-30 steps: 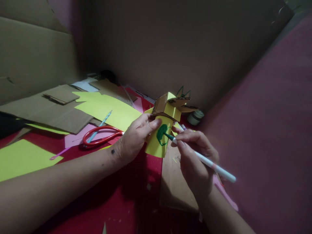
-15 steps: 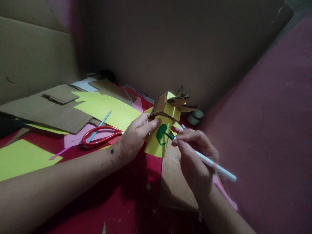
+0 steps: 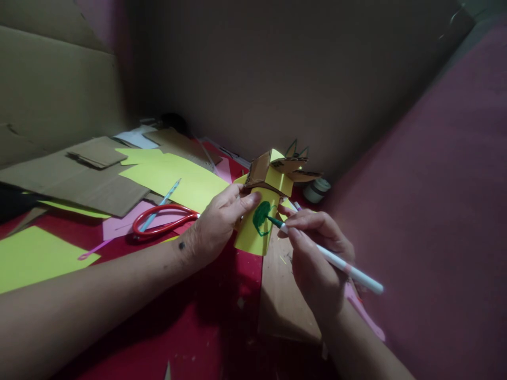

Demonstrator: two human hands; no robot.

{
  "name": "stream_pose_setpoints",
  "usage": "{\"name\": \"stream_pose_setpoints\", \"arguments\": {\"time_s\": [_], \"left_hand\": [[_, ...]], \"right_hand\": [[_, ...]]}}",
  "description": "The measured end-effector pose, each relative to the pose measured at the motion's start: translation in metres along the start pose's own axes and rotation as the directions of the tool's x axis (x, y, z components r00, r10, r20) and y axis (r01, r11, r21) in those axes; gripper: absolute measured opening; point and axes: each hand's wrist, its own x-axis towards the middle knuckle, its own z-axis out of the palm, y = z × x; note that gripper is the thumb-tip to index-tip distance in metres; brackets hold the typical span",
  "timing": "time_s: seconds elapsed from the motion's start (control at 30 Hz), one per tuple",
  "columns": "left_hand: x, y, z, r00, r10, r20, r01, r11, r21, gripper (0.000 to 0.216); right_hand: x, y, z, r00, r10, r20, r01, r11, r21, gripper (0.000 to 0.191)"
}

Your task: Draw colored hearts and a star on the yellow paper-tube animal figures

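Note:
My left hand point(image 3: 222, 216) grips a yellow paper tube point(image 3: 250, 238) near its upper end, thumb on the front; its other fingers are hidden behind. Brown cardboard pieces point(image 3: 258, 171) and more yellow paper sit on top of the tube. A green patch point(image 3: 261, 217), partly filled inside a drawn outline, marks the tube's front. My right hand point(image 3: 317, 253) is closed round a white marker point(image 3: 336, 262), whose green tip touches the patch.
Red-handled scissors point(image 3: 137, 224) lie left of my left hand, with a light blue pencil point(image 3: 169, 193) across them. Yellow paper point(image 3: 186, 177) and cardboard sheets point(image 3: 99, 182) cover the back left. A small round container point(image 3: 317, 191) stands behind the tube. A cardboard strip point(image 3: 287, 295) lies below.
The marker tip has shifted slightly left within the green patch, which looks a little more filled. My left hand keeps its hold on the tube.

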Motion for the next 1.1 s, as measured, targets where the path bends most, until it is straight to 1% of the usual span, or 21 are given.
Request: {"name": "stream_pose_setpoints", "arguments": {"time_s": [0.13, 0.27, 0.4, 0.5, 0.67, 0.73, 0.83, 0.9, 1.1], "left_hand": [[0.0005, 0.0004, -0.0011, 1.000, 0.030, 0.001, -0.030, 0.999, 0.031, 0.037], [0.0007, 0.0016, -0.0023, 0.999, 0.037, -0.008, -0.036, 0.996, 0.078, 0.036], [0.0008, 0.0007, -0.0025, 1.000, 0.015, 0.000, -0.015, 1.000, 0.020, 0.039], [0.0004, 0.0007, -0.0016, 1.000, 0.013, 0.005, -0.013, 1.000, 0.012, 0.039], [-0.0003, 0.0025, 0.0004, 1.000, 0.006, -0.013, -0.006, 1.000, 0.026, 0.035], [-0.0003, 0.0028, 0.0009, 1.000, 0.017, -0.011, -0.017, 0.999, 0.029, 0.035], [-0.0001, 0.0026, 0.0011, 1.000, 0.022, -0.005, -0.022, 0.999, 0.032, 0.036], [0.0001, 0.0023, 0.0009, 1.000, 0.013, -0.003, -0.013, 1.000, 0.019, 0.037], [-0.0006, 0.0030, 0.0002, 1.000, 0.000, -0.021, 0.000, 1.000, 0.027, 0.038]], "right_hand": [[0.0005, -0.0007, -0.0002, 1.000, -0.004, 0.026, 0.004, 1.000, 0.021, 0.013], [0.0015, -0.0013, 0.0012, 1.000, -0.001, 0.000, 0.001, 1.000, 0.027, 0.014], [0.0009, -0.0011, 0.0011, 1.000, 0.004, -0.009, -0.004, 1.000, 0.009, 0.014], [-0.0004, -0.0022, 0.0001, 1.000, 0.025, 0.017, -0.025, 1.000, 0.003, 0.015], [-0.0010, -0.0038, -0.0002, 0.996, 0.011, 0.091, -0.011, 1.000, -0.004, 0.015], [-0.0011, -0.0036, 0.0001, 0.997, 0.008, 0.080, -0.008, 1.000, 0.006, 0.015], [-0.0016, -0.0032, 0.0006, 0.999, 0.006, 0.032, -0.007, 1.000, 0.012, 0.016], [-0.0020, -0.0033, 0.0006, 0.999, 0.013, 0.030, -0.013, 1.000, 0.006, 0.016], [-0.0006, -0.0040, 0.0000, 0.994, -0.014, 0.104, 0.015, 1.000, -0.010, 0.015]]}}
